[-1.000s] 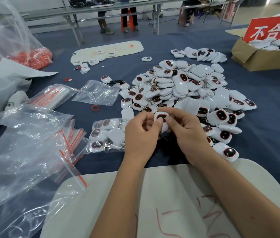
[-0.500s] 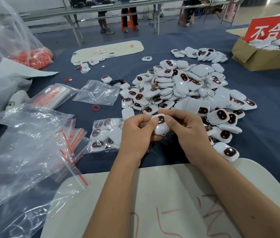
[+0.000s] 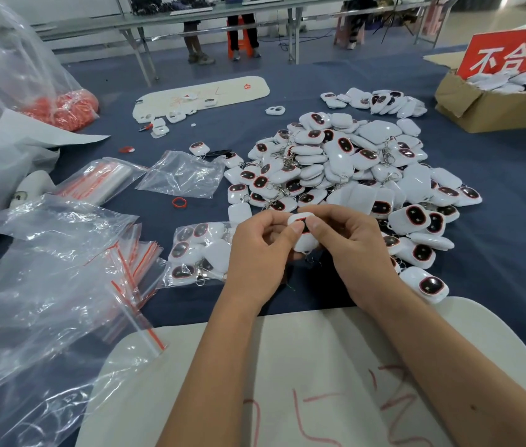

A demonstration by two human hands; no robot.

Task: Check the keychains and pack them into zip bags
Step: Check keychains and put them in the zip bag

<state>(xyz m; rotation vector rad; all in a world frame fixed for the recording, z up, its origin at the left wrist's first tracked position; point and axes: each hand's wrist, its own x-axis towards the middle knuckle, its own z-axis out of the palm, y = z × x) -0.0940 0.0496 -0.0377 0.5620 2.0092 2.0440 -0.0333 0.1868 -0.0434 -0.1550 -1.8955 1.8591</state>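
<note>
Head: hands [image 3: 307, 250] pinch keychain [image 3: 303, 240]

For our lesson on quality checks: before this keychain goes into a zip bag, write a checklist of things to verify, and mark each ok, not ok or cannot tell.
1. Keychain held securely: ok, left hand and right hand both pinch it.
2. Face inspected for defects: cannot tell, thumbs cover much of it.
3. Metal ring attached: cannot tell, hidden below the hands.
4. Empty zip bags close by: ok, stacked left of the hands.
5. A hand free to pick up a bag: not ok, both are occupied.
6. Reject box available: ok, far right.
</note>
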